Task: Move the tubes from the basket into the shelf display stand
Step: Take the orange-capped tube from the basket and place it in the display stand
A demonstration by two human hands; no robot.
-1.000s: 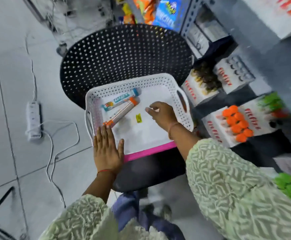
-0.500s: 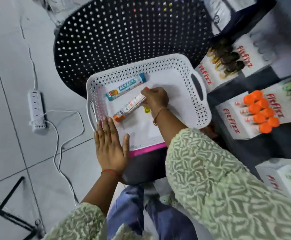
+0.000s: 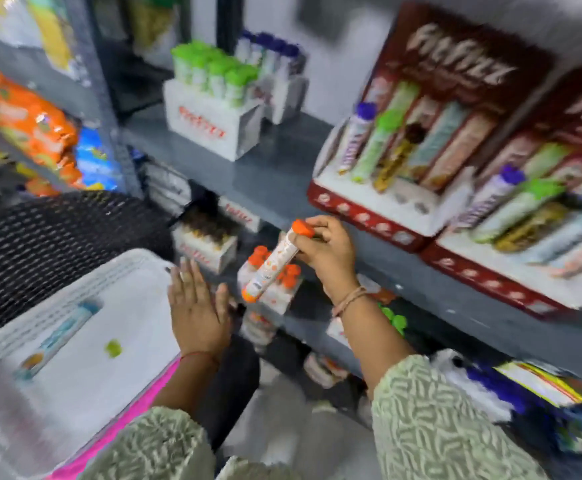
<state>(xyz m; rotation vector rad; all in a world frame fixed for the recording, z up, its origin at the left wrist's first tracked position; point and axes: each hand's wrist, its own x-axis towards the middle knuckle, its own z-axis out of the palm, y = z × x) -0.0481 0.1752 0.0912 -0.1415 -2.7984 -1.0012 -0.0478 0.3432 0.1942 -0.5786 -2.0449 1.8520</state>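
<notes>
At the far left, one blue-capped tube [image 3: 55, 339] is left lying on the floor of the white basket [image 3: 75, 403], its long axis running from the basket's near-left corner toward its far-right one, with a small green scrap [image 3: 113, 348] beside it. The basket sits on a black perforated chair [image 3: 40, 233].

My left hand [image 3: 197, 313] rests flat, fingers spread and holding nothing, on the basket's right edge, steadying it. It is the nearer hand to the blue tube.

Further right, my right hand [image 3: 327, 252] is closed around the orange-capped tube [image 3: 272, 265] near its cap end. The tube hangs tilted, cap up and to the right by my fingers, bottom end down and to the left. Directly behind and below it, on the lower shelf, is the white stand [image 3: 275, 296] of orange-capped tubes [image 3: 291, 271], so the target lies just beyond the tube's low end. I judge the tube must be turned upright and lowered bottom-first into a free slot; blur keeps me from seeing which slot is open.

To the right, the grey shelf edge [image 3: 455, 303] overhangs that stand, leaving little headroom, and red display boxes [image 3: 403, 202] stand on top of it.
</notes>
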